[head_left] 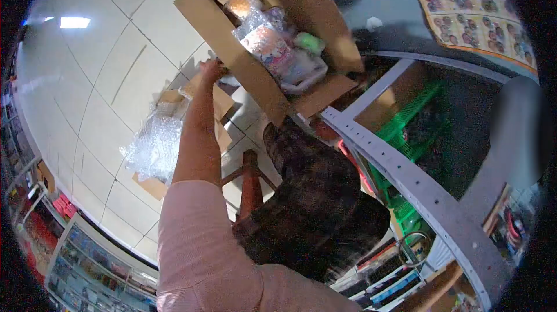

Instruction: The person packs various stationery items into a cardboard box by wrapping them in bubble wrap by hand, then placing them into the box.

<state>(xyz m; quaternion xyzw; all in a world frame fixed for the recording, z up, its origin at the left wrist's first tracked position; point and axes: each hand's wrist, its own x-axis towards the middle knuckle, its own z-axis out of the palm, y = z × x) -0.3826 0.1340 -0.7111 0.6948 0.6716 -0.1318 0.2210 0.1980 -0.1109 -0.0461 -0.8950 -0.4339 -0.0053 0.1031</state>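
Note:
My left hand [213, 70] is at the left edge of an open cardboard box [229, 45], with its fingers closed at the flap; part of them is hidden. Inside the box lie a bubble-wrapped package with a colourful print [270, 48], a green-topped item [310, 42] and an orange-patterned item [243, 5] in clear wrap. Below my left forearm, a heap of bubble wrap [154, 146] rests on flattened cardboard [223, 103] on the floor. My right sleeve runs off toward the bottom right, and I cannot make out my right hand.
White floor tiles [110, 51] spread to the left. A white metal shelf frame [400, 167] stands close on the right, with a green plastic basket [400, 132] behind it. A sheet of printed pictures [470, 4] is at upper right. Stocked shelves [93, 260] line the lower left.

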